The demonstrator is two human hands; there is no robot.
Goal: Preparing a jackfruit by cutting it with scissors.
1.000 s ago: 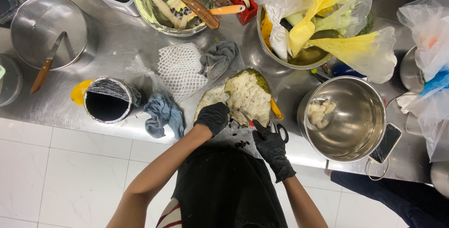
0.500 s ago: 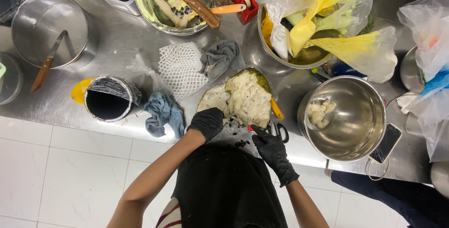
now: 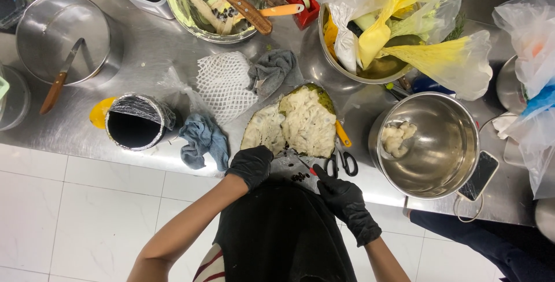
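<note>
Head view. Fruit (image 3: 300, 121): split open on the steel counter (image 3: 144, 45), white pulp exposed, most still in the rind. Pot (image 3: 430, 143): one small lump of pulp inside; judged early in the emptying. Seeds (image 3: 299, 176): a few dark ones at the counter edge. Left hand (image 3: 251, 165): gloved, curled on the fruit's near edge. Right hand (image 3: 341, 198): gloved, closed on a small red-tipped tool (image 3: 305, 165); blade unclear. Scissors (image 3: 341, 163): idle beside it.

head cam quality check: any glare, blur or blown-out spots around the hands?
Head view: sharp overall, no motion blur on the left hand or right hand; soft glare on the steel counter and inside the steel pot; black gloves lose detail; plastic bags at right are near blown out.
</note>
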